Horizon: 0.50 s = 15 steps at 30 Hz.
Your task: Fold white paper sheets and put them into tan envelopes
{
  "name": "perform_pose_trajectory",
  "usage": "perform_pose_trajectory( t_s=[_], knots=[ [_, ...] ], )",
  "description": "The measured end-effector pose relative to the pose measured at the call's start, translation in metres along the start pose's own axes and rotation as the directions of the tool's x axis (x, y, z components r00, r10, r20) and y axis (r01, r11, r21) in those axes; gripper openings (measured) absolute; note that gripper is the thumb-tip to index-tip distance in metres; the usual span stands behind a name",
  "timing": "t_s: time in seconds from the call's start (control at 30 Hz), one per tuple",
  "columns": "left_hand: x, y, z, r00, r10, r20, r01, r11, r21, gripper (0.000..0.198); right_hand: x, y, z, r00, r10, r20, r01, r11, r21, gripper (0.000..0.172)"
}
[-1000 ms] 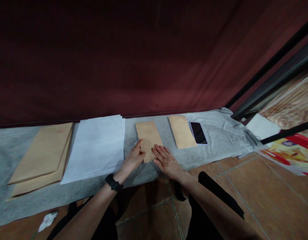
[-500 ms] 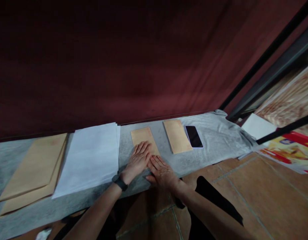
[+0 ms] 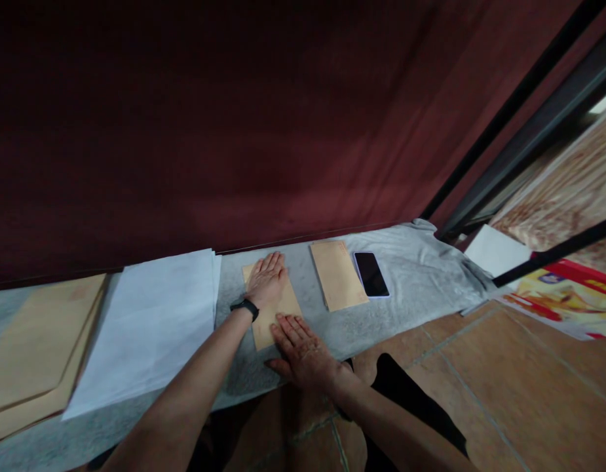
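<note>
A small brown envelope (image 3: pixel 283 308) lies flat on the grey cloth (image 3: pixel 420 275) in front of me. My left hand (image 3: pixel 266 278), a black band at its wrist, is spread flat on the envelope's far half. My right hand (image 3: pixel 301 347) rests open and flat on the near end of the envelope and the cloth beside it. Neither hand grips anything.
A second small brown envelope (image 3: pixel 337 274) and a dark phone (image 3: pixel 371 274) lie to the right. A stack of white sheets (image 3: pixel 150 321) and large brown envelopes (image 3: pixel 32 354) lie to the left. A dark red curtain hangs behind. Tiled floor and printed posters (image 3: pixel 568 298) are at the right.
My left hand has slid forward along the envelope from its near end to its far half. My right hand has stayed at the near end. The view has shifted right.
</note>
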<state>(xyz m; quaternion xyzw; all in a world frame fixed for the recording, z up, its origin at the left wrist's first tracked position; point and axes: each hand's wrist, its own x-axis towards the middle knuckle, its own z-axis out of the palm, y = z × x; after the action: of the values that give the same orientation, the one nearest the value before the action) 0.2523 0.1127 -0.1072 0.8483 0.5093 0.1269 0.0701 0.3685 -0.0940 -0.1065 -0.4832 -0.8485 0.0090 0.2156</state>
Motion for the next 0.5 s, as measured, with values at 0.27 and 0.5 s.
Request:
perform_pose_trajectory(
  t_s=[0.27,0.5],
  knots=[
    [-0.041,0.004,-0.005,0.994,0.098,0.036,-0.099,0.995,0.022,0.057,0.017,0.024,-0.002,0.995,0.077,0.070,-0.093,0.958,0.270,0.031],
    [-0.097,0.015,-0.004,0.974,0.215,0.071,-0.215,0.977,-0.006,0.056,0.026,0.032,-0.019,0.983,0.154,0.099,-0.181,0.900,0.396,0.029]
  ],
)
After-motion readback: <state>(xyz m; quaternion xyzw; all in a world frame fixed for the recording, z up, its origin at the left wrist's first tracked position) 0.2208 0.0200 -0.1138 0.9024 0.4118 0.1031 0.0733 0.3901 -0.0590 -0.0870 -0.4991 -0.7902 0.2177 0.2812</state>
